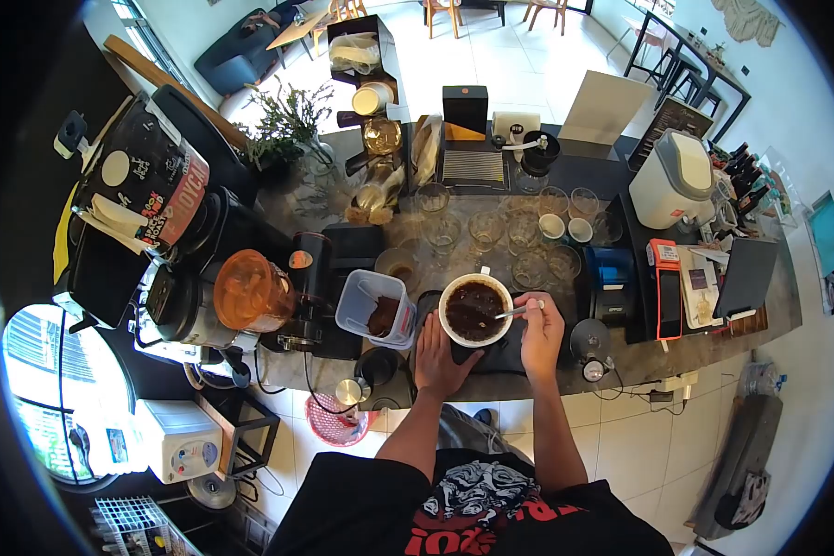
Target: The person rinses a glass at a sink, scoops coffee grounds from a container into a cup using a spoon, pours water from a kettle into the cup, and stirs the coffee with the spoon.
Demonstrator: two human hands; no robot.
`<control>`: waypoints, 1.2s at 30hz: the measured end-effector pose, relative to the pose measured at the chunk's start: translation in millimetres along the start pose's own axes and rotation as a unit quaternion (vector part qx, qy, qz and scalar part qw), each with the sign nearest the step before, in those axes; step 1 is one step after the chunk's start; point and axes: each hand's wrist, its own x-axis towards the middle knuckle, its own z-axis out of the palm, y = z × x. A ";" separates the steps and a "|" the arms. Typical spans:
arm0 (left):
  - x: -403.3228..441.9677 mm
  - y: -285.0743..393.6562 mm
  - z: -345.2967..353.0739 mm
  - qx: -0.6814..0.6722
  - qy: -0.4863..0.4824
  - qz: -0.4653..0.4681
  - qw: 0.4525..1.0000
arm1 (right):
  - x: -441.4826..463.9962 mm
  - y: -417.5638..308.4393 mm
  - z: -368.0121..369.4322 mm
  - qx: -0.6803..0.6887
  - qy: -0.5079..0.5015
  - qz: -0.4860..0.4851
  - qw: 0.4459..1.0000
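A white cup (pixel 449 332) of dark liquid, with lighter foam or grounds at its edge, stands on a black mat or scale (pixel 500 360) near the counter's front. My left hand (pixel 440 357) lies against the cup's left side, fingers stretched and pointing forward. The fingers of my right hand (pixel 540 334) are pinched on the handle of a metal spoon (pixel 511 313), whose tip is in the liquid. Left of the cup, a clear square container (pixel 354 298) holds brown coffee grounds.
Glass cups (pixel 485 229) stand behind the cup. A grinder (pixel 308 278) and an orange-lidded jar (pixel 248 289) are at left. At right are a black printer (pixel 612 283), a red card terminal (pixel 665 289) and a round black item (pixel 590 341).
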 end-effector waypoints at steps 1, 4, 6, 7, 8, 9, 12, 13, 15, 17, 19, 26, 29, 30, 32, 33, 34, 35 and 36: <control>-0.3 -0.2 -0.7 0.001 -0.003 -0.002 1.000 | 0.6 0.4 0.2 0.005 -0.003 0.000 1.000; 0.8 0.6 -0.4 0.001 -0.006 -0.005 1.000 | 0.7 -0.8 0.0 -0.007 -0.005 0.013 1.000; 0.3 -1.0 1.3 0.000 -0.004 -0.003 1.000 | 0.6 2.3 2.4 -0.012 0.011 -0.008 1.000; 0.0 -1.8 2.1 0.002 -0.004 -0.002 1.000 | 0.1 3.2 3.1 -0.015 0.021 -0.018 1.000; 0.1 -2.2 2.9 0.003 -0.004 -0.001 1.000 | -0.1 3.4 2.1 -0.019 0.014 -0.012 1.000; 0.0 -2.5 3.7 0.005 -0.004 -0.001 1.000 | -0.2 3.4 0.7 -0.022 0.007 -0.007 1.000; 0.6 -1.2 1.5 0.000 -0.005 -0.004 1.000 | -0.5 3.7 1.9 -0.017 0.007 -0.026 1.000; 0.4 -1.9 2.3 -0.003 0.000 -0.003 1.000 | -0.6 4.1 2.6 -0.012 0.011 -0.038 0.999; -0.3 -3.5 5.0 -0.010 0.010 0.002 1.000 | -0.1 8.3 0.0 -0.029 -0.010 -0.028 0.999; -0.5 -1.7 3.3 -0.007 0.011 0.004 1.000 | -0.5 5.9 -0.5 -0.033 -0.009 -0.028 0.999; 0.1 -1.4 2.1 -0.008 0.014 0.006 1.000 | -2.2 3.8 3.5 -0.022 0.008 -0.040 0.999; -0.5 -0.4 1.2 -0.020 0.023 0.006 1.000 | -3.6 2.8 -3.5 -0.045 -0.016 -0.031 0.998; -0.3 -0.4 1.6 -0.017 0.024 0.006 1.000 | -5.9 0.4 0.0 -0.036 0.024 -0.046 0.998; -0.3 -0.9 2.0 -0.015 0.025 0.007 1.000 | -5.6 0.7 -0.6 -0.032 0.015 -0.040 0.999; -0.9 -1.2 3.0 -0.017 0.025 0.006 1.000 | -5.3 0.7 -3.2 -0.026 -0.001 -0.026 0.999; -1.5 -1.6 3.6 -0.019 0.025 0.006 1.000 | -6.3 1.2 -3.5 -0.030 0.008 -0.029 0.999; -1.7 -2.7 4.8 -0.017 0.028 0.010 0.999 | -7.1 -0.6 -1.9 -0.034 0.016 -0.031 0.999; -1.6 -3.8 6.4 -0.016 0.031 0.013 0.999 | -7.4 -1.6 -1.2 -0.038 0.022 -0.034 0.998; -1.9 -4.5 8.0 -0.015 0.036 0.015 0.999 | -7.2 -0.7 -1.5 -0.030 0.015 -0.030 0.999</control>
